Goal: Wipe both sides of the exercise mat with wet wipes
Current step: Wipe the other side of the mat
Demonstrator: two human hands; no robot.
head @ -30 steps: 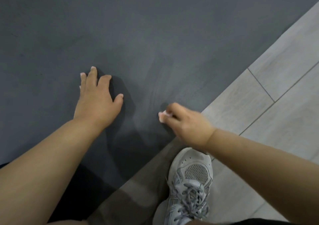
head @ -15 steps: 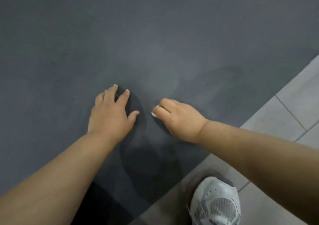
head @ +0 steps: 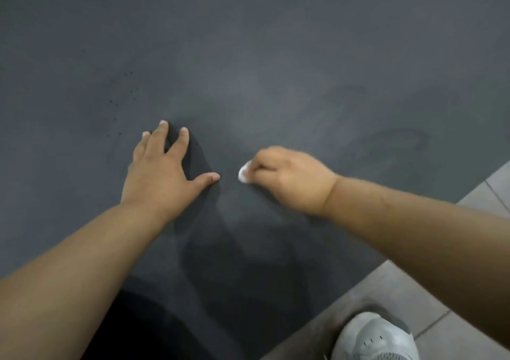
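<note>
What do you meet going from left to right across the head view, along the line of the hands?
left hand, flat on the exercise mat → wet wipe → right hand, gripping the wipe → tiled floor at the right edge.

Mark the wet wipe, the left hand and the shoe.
wet wipe (head: 243, 173): head view, exposed white end.
left hand (head: 156, 174): head view, back of the hand.
shoe (head: 369, 337): head view, toe cap.
</note>
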